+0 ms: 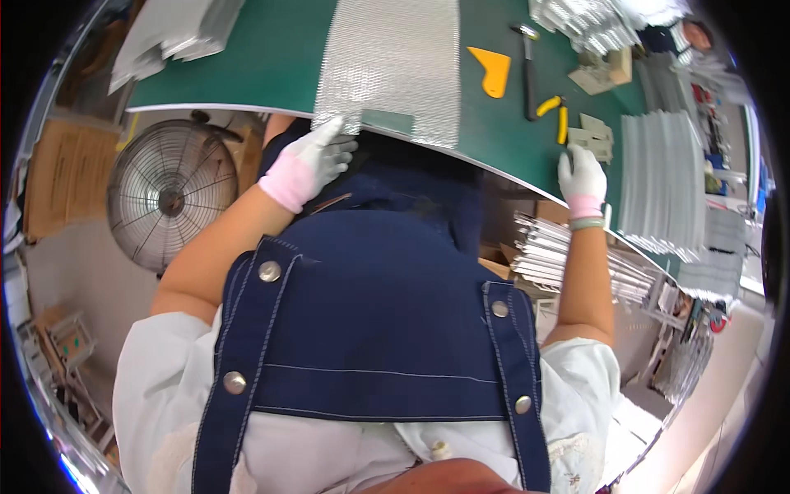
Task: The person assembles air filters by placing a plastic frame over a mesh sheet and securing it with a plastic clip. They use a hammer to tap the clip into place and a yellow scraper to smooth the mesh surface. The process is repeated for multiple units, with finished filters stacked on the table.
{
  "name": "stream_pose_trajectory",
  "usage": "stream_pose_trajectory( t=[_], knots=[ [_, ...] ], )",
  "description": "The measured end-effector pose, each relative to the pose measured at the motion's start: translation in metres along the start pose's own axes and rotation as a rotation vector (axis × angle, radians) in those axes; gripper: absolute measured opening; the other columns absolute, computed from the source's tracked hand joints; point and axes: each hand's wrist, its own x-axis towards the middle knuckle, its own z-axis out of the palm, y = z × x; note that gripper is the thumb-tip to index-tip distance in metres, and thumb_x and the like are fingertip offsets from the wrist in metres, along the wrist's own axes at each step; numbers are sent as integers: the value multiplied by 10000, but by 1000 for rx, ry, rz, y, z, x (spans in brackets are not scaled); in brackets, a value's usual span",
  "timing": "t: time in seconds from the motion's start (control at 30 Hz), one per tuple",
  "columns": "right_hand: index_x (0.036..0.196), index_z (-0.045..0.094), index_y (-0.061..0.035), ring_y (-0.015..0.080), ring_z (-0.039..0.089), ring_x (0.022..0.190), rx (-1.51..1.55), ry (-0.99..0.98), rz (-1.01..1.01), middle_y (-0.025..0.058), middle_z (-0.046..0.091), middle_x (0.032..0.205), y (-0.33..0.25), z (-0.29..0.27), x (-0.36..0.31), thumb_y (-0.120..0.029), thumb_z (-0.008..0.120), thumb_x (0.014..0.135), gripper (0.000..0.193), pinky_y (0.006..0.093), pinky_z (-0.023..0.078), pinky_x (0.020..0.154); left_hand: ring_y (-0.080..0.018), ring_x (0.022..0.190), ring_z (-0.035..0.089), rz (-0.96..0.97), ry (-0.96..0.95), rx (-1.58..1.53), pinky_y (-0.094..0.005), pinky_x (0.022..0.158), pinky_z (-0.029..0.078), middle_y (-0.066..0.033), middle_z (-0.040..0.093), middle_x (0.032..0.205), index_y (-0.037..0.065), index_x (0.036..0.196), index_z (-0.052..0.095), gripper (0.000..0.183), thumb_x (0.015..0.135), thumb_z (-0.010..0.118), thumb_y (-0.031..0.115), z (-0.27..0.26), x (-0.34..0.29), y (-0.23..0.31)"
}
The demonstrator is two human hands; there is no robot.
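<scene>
The big silver sheet (391, 53) lies on the green table (267, 78), from the top middle of the frame down to the table's near edge. The left hand (316, 160), in a white glove, is at the sheet's bottom left corner. One finger points up over the corner, but I cannot tell if the hand pinches it. The right hand (584, 177), gloved too, is at the right of the frame, just by some small pale plates (591, 140). Its thumb stands a little apart from the fingers, and I see nothing held.

My guess is that the step now is handling the sheet at its corner and reaching for the plates. The next move seems to call for a soft, flat grip, so the thin sheet does not bend.

The near edge is close to both hands, so things could slip off. Green table shows between the sheet and the upper left stack (185, 33). On the right, the yellow scraper (494, 74), hammer (529, 78), pliers (562, 119) and tall silver stack (662, 177) make the room tighter.
</scene>
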Motion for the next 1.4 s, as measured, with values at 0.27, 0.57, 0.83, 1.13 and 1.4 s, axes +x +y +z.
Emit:
stream_pose_trajectory(
  t=[0.27,0.57,0.83,1.13,1.4],
  knots=[
    [1413,496,-161,341,504,1302,-42,-218,522,153,482,1450,25,41,20,-659,548,882,730,462,451,1037,-136,801,573,7,14,60,-245,672,465,-100,625,1054,17,1133,579,471,930,680,430,6,10,0],
    [1113,586,-12,383,544,1212,52,-77,216,236,533,1370,-70,-21,-86,-421,794,772,572,453,462,996,-156,834,568,45,12,-20,-279,709,468,-112,628,1074,53,1121,594,334,965,648,342,1,11,-5],
    [1315,465,36,251,692,924,1919,-527,661,172,633,1179,-233,-54,-69,-163,540,1018,365,310,585,799,-175,940,581,150,-33,57,-307,834,475,-107,646,1083,1,1156,609,361,981,614,317,5,7,-11],
    [1349,419,18,298,651,1037,2331,-744,741,189,579,1246,-287,11,-38,-131,484,1031,357,349,590,802,-183,954,637,206,-104,-48,-347,872,485,-91,683,1021,33,1095,654,256,972,627,255,0,0,-15],
    [1333,436,16,283,657,1027,2267,-668,739,176,590,1230,-298,4,-34,-137,492,1031,343,339,585,792,-167,1035,610,137,-146,-63,-338,912,466,-73,661,1102,38,1163,630,303,982,614,280,-1,-7,-11]
  ],
)
